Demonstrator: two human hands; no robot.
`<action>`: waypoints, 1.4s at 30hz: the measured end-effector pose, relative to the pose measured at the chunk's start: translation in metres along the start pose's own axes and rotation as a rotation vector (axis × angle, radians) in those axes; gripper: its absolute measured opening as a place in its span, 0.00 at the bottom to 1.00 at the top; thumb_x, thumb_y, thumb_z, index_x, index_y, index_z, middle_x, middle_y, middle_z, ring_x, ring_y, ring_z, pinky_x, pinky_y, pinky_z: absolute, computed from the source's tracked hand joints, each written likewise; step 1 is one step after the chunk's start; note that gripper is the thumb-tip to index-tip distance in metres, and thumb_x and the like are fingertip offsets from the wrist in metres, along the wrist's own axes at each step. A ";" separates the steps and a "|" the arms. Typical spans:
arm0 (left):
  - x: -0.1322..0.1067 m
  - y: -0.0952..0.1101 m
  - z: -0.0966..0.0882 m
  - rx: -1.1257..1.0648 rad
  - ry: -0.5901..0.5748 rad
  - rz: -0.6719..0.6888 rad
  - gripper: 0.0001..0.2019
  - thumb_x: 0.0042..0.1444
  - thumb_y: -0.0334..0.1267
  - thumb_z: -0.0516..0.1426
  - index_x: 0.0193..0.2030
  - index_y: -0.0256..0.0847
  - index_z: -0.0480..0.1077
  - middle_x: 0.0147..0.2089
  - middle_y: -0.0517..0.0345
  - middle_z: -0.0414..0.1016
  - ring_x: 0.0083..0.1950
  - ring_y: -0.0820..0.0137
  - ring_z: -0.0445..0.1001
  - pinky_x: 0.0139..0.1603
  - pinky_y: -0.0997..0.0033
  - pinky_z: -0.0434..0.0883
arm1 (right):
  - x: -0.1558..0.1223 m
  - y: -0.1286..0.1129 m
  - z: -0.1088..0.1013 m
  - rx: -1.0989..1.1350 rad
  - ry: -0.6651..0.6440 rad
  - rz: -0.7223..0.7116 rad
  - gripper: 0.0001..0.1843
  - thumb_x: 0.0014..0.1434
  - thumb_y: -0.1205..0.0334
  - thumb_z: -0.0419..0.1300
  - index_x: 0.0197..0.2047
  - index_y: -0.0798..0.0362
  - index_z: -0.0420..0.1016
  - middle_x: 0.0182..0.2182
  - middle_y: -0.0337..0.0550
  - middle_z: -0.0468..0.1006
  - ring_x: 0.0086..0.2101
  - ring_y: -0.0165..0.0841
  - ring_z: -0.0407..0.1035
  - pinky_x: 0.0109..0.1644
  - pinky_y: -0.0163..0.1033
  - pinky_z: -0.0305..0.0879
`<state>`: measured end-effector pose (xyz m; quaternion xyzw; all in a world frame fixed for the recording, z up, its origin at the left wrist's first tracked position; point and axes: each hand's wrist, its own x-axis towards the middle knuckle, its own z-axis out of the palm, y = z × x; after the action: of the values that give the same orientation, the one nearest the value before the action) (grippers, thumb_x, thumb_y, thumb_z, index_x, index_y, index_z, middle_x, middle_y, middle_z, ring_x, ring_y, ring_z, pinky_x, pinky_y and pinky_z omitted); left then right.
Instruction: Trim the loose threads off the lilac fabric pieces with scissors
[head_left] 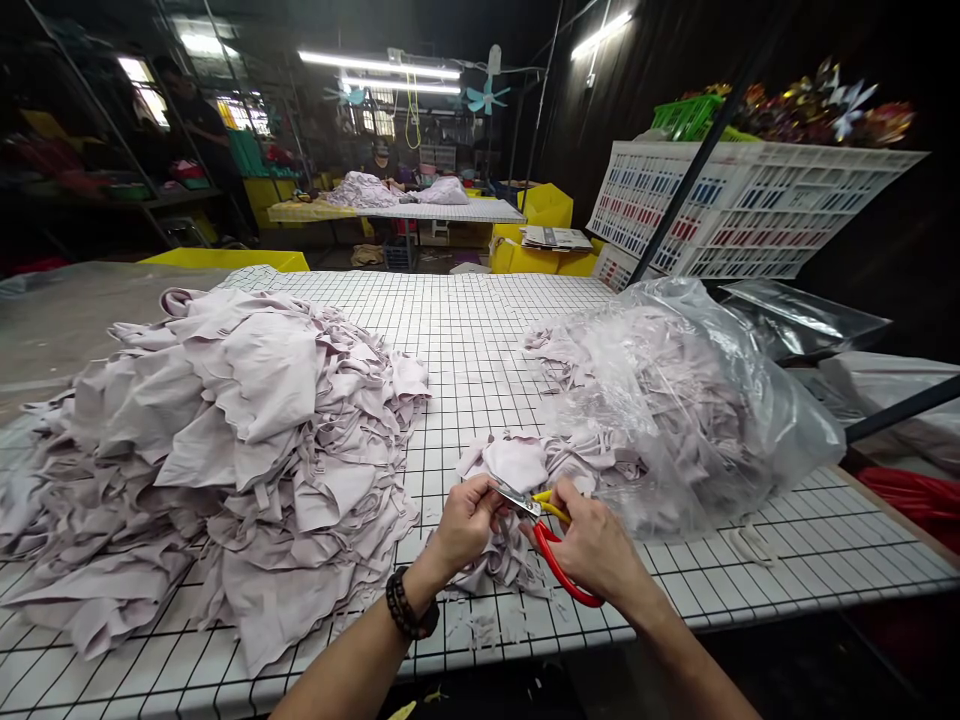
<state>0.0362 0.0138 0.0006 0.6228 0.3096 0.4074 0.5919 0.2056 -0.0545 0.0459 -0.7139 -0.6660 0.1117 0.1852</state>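
Note:
My right hand (600, 545) grips a pair of scissors (564, 575) with one red and one yellow handle. Its metal blades point left, towards the fingertips of my left hand (466, 522). That hand is closed in a pinch on a pale pink fabric piece (502, 560), which hangs below it towards the table. More of the same fabric (517, 460) lies just behind my hands. Small scraps (487, 630) are scattered on the tabletop under them. A dark beaded bracelet is on my left wrist.
A large heap of pale fabric pieces (247, 380) covers the left of the grid-patterned table (465, 325). On the right, a clear plastic bag (787, 440) holds more pieces. White crates (750, 210) stand behind it, and a dark metal bar (679, 150) slants in front of them.

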 end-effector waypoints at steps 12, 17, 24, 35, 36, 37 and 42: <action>-0.002 -0.005 -0.004 -0.015 0.002 -0.045 0.14 0.60 0.43 0.52 0.30 0.35 0.68 0.25 0.59 0.67 0.20 0.77 0.64 0.20 0.77 0.61 | 0.000 0.007 0.008 -0.080 0.037 -0.024 0.16 0.52 0.50 0.57 0.28 0.49 0.54 0.17 0.31 0.62 0.19 0.28 0.56 0.24 0.34 0.45; -0.004 -0.003 -0.004 -0.019 0.025 -0.067 0.14 0.59 0.45 0.53 0.30 0.35 0.68 0.25 0.59 0.67 0.20 0.76 0.64 0.21 0.77 0.61 | 0.001 0.016 0.013 0.166 0.005 0.008 0.20 0.49 0.48 0.62 0.26 0.49 0.54 0.17 0.31 0.61 0.19 0.28 0.56 0.24 0.34 0.49; -0.009 -0.006 -0.006 -0.077 0.026 -0.093 0.15 0.59 0.46 0.53 0.31 0.36 0.68 0.28 0.57 0.70 0.26 0.74 0.67 0.28 0.75 0.64 | 0.014 0.042 0.035 0.818 -0.018 0.225 0.19 0.49 0.47 0.63 0.33 0.50 0.60 0.26 0.37 0.70 0.28 0.32 0.67 0.30 0.36 0.64; -0.052 0.019 -0.014 0.263 -0.287 0.004 0.13 0.61 0.39 0.52 0.32 0.41 0.76 0.39 0.52 0.78 0.45 0.65 0.72 0.49 0.68 0.63 | 0.025 0.033 0.042 1.011 -0.186 0.138 0.20 0.47 0.53 0.66 0.33 0.50 0.59 0.28 0.34 0.69 0.27 0.29 0.64 0.33 0.36 0.63; -0.056 0.023 -0.015 0.283 -0.335 -0.022 0.12 0.60 0.39 0.53 0.32 0.41 0.76 0.44 0.52 0.78 0.48 0.65 0.72 0.51 0.68 0.63 | 0.022 0.034 0.035 1.068 -0.203 0.117 0.19 0.48 0.54 0.66 0.33 0.50 0.59 0.28 0.34 0.69 0.27 0.28 0.64 0.33 0.35 0.62; -0.059 0.026 -0.016 0.312 -0.370 -0.046 0.11 0.60 0.40 0.54 0.33 0.42 0.77 0.48 0.53 0.77 0.51 0.64 0.71 0.53 0.68 0.62 | 0.019 0.035 0.026 1.109 -0.212 0.101 0.18 0.49 0.54 0.66 0.33 0.50 0.60 0.28 0.34 0.68 0.27 0.28 0.63 0.33 0.35 0.62; -0.043 0.017 -0.033 0.427 -0.260 -0.089 0.18 0.61 0.46 0.51 0.28 0.40 0.74 0.49 0.50 0.75 0.48 0.63 0.73 0.47 0.69 0.65 | 0.015 0.055 0.006 1.041 -0.065 0.183 0.19 0.48 0.52 0.66 0.35 0.50 0.61 0.29 0.38 0.71 0.28 0.31 0.66 0.33 0.36 0.64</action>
<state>-0.0149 -0.0091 0.0099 0.7666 0.3370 0.2229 0.4991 0.2545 -0.0415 0.0185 -0.5789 -0.4626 0.4653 0.4841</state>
